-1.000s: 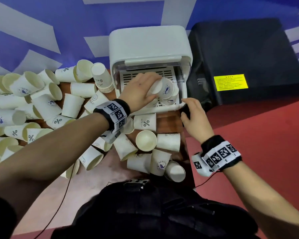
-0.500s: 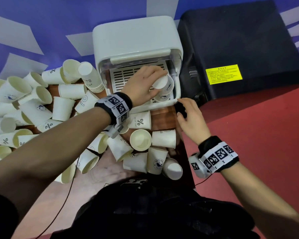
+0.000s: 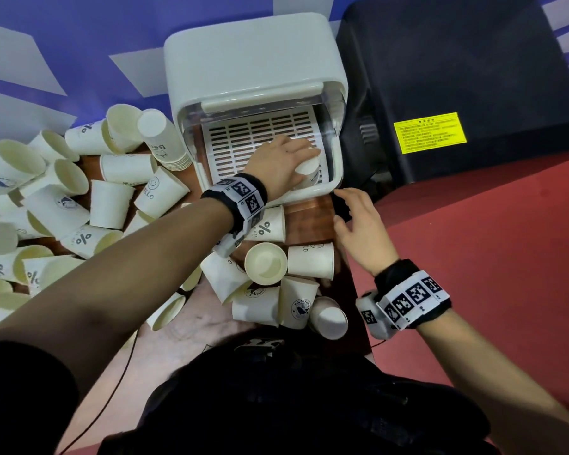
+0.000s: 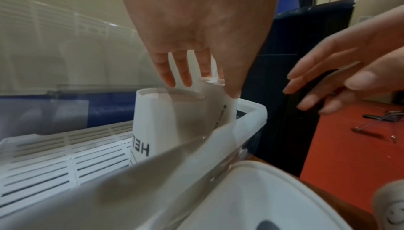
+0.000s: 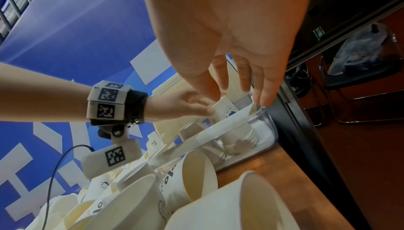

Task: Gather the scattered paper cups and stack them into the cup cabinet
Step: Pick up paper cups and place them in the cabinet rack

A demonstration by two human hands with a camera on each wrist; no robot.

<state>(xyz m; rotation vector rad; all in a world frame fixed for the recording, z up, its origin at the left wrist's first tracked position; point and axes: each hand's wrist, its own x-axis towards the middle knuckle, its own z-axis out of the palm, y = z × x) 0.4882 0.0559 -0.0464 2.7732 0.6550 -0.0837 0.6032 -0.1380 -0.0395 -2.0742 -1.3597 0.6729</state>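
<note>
cups (image 3: 309,172) upside-down inside cabinet (image 3: 253,67)

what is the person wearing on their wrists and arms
Each wrist has a black band wrapped with white blocks printed with black square codes: left wristband, right wristband. A small white camera pod with a code hangs under the left one, trailing a thin black cable. Forearms are bare.

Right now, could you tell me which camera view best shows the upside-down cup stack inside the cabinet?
The left wrist view: the cup stack stands inverted on the slotted floor, the left hand touching its top. The head view hides most of it under the hand; the right wrist view shows it partly.
</note>
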